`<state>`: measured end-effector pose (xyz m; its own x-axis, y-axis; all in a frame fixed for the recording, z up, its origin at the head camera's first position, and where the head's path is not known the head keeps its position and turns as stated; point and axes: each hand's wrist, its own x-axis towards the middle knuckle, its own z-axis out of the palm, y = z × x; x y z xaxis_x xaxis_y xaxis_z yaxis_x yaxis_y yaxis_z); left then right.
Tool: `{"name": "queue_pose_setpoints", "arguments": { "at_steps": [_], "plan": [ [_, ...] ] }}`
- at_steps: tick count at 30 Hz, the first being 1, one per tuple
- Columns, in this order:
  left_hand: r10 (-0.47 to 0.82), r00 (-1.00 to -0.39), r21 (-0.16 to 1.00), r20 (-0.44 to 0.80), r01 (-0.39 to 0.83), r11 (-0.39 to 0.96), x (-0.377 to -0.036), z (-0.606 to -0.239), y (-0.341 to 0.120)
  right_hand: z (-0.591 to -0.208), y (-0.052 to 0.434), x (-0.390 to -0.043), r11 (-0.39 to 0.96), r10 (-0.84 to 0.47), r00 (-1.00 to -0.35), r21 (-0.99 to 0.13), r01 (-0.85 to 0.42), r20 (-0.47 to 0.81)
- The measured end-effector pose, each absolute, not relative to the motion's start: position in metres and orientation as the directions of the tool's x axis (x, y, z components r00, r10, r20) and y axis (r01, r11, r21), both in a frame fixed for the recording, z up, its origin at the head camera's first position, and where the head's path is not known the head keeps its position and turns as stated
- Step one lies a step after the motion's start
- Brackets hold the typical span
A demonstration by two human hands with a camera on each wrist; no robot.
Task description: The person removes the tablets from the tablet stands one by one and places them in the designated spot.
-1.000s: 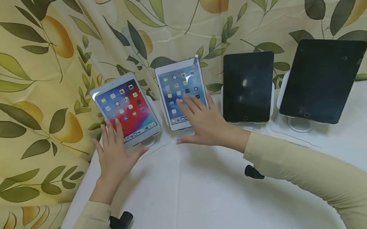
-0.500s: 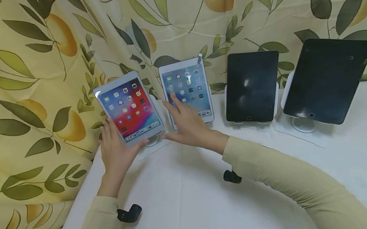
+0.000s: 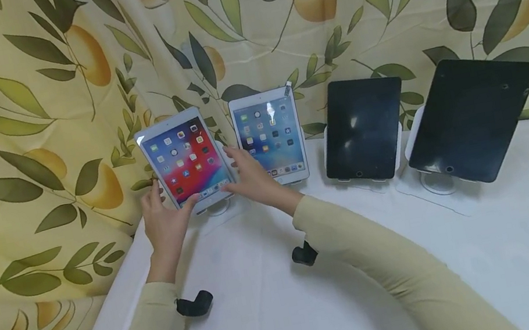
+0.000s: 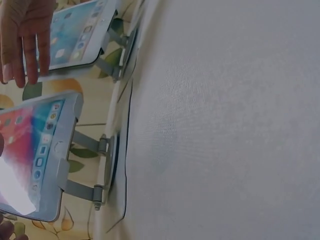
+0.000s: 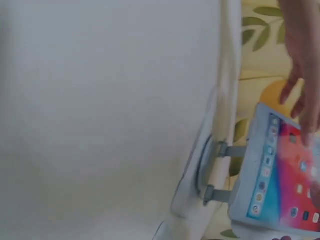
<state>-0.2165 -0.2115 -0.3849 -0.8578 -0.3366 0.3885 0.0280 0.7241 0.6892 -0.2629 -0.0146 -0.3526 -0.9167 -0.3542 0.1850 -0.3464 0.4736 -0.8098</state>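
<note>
A matt white cloth with faint fold creases covers the worktop (image 3: 350, 291). The lit tablet (image 3: 185, 158) has a glossy glass screen in a smooth silvery frame, held by a grey metal-looking stand (image 4: 90, 167). Two dark tablets (image 3: 362, 125) show shiny black glass. The leaf-printed curtain (image 3: 21, 113) is soft, matt fabric.

Both arms are covered by long, close-fitting beige sleeves (image 3: 399, 265) that end at the wrists, where the cloth is gently creased. A small black camera (image 3: 195, 305) is worn under the left wrist, and a second black camera (image 3: 304, 254) under the right wrist. The left hand (image 3: 164, 221) and right hand (image 3: 253, 182) are left bare; no rings or gloves are seen.
</note>
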Motion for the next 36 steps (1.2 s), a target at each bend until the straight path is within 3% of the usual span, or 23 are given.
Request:
{"name": "queue_pose_setpoints", "arguments": {
  "at_steps": [7,14,26,36],
  "plan": [
    [-0.386,-0.848,0.741,0.364,0.013,0.671,-0.225,-0.389,-0.213,-0.355,-0.025,-0.272,0.472,-0.34,-0.932,-0.835,-0.284,0.125],
    [-0.38,-0.841,0.753,0.386,0.05,0.656,-0.229,-0.389,-0.213,-0.352,-0.033,-0.278,0.55,-0.351,-0.931,-0.781,-0.296,0.106],
    [-0.392,-0.814,0.778,0.429,0.113,0.618,-0.23,-0.395,-0.215,-0.347,-0.047,-0.285,0.541,-0.231,-0.973,-0.83,-0.135,0.008],
    [-0.385,-0.821,0.804,0.422,0.143,0.578,-0.228,-0.396,-0.215,-0.348,-0.044,-0.287,0.546,-0.278,-0.96,-0.819,-0.175,0.02]
  ]
}}
